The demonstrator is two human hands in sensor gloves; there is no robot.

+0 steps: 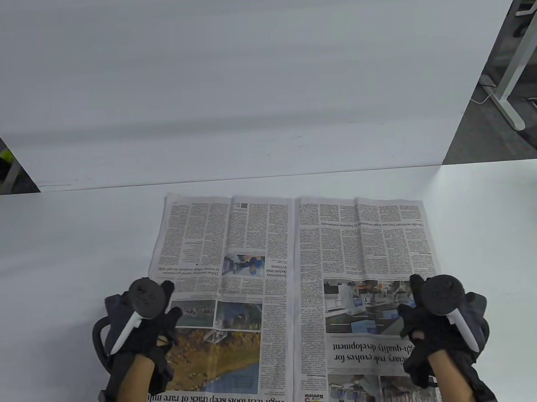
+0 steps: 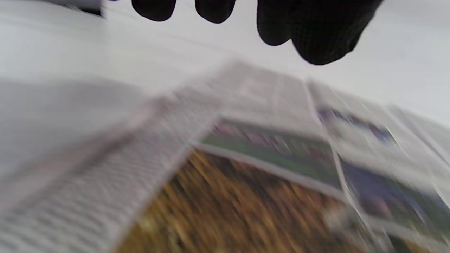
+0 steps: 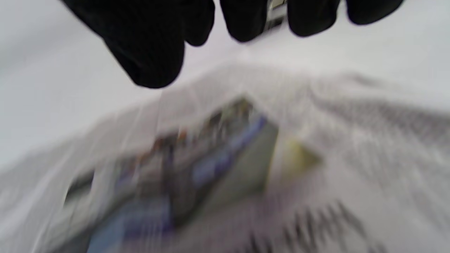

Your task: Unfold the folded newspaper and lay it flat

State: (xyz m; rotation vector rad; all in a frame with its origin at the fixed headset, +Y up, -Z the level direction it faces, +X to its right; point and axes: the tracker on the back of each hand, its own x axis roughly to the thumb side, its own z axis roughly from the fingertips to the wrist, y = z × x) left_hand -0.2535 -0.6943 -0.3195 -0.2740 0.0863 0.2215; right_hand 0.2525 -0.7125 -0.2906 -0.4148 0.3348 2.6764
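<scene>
Table view: newspaper point(image 1: 296, 294) lies spread open on the surface point(image 1: 50, 248); my left hand point(image 1: 140, 333) and right hand point(image 1: 441, 326) hover loose-fingered, gripping nothing; only smoothing seems left

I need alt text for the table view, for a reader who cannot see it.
An unfolded newspaper lies spread on a white table, its print upside down to the camera. A gloved left hand is over its left edge and a gloved right hand over its right edge.
</scene>
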